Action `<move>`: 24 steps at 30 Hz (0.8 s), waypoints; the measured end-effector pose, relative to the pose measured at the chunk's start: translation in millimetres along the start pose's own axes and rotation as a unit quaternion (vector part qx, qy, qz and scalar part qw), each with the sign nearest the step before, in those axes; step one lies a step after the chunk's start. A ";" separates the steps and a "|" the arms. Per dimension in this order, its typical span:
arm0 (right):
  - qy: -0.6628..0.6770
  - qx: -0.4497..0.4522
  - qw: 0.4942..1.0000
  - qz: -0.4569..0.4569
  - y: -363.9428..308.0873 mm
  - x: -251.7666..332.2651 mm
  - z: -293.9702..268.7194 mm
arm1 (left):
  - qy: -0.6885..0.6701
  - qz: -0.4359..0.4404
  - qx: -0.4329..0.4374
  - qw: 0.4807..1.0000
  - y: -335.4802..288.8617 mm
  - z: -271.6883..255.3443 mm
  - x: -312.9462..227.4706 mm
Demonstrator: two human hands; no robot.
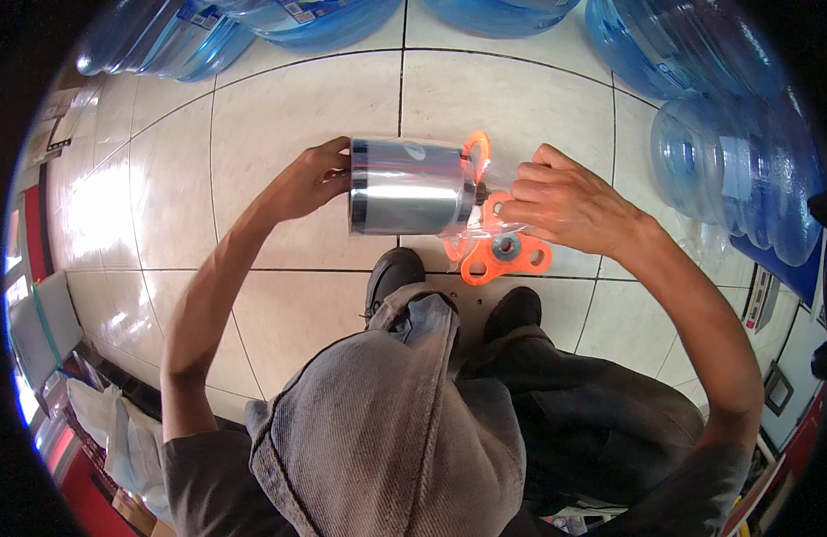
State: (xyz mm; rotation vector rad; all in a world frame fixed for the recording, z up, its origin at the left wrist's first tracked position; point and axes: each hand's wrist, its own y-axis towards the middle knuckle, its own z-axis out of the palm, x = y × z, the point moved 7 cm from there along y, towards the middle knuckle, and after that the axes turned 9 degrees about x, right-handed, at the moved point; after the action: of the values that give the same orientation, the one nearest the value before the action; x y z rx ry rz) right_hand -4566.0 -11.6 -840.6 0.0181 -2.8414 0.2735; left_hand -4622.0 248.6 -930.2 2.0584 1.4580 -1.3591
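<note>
A silver cylinder (409, 190) with dark bands at its ends lies sideways in front of me, above the floor or on it; I cannot tell which. My left hand (315, 179) grips its left end, some fingertips hidden behind the rim. Clear plastic film (494, 179) covers the cylinder and gathers at its right end. There my right hand (561, 201) has its fingers closed on the film. Beside that end is an orange three-lobed piece (530, 257) with a round metal centre. An orange ring-shaped part (476, 148) sticks up behind the film.
Large blue water bottles (315, 27) line the far side, and more blue bottles (735, 170) lie on the right. My shoes (395, 273) rest on pale floor tiles (297, 98) near the cylinder. White plastic bags (118, 430) are at the lower left.
</note>
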 end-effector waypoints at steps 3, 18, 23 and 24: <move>0.024 -0.001 1.000 -0.007 -13.2 -6.9 -11.3 | -0.041 -0.069 -0.033 0.996 -5.7 -0.3 -4.0; 0.150 -0.076 0.981 0.100 -15.0 -17.3 -3.0 | 0.037 -0.054 -0.225 0.972 16.5 81.6 4.7; 0.170 -0.139 0.970 0.107 -15.9 -16.4 -1.5 | -0.056 -0.077 -0.255 0.962 6.3 105.8 30.2; 0.179 -0.141 0.966 0.121 -19.8 -18.7 0.5 | 0.008 -0.033 -0.271 0.962 4.2 105.3 24.3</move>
State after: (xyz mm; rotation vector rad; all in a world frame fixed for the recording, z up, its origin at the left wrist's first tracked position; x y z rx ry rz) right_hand -4547.5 -31.4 -842.8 -0.3981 -2.4918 -0.0762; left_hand -4673.0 190.5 -1005.9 1.6791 1.6862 -0.8309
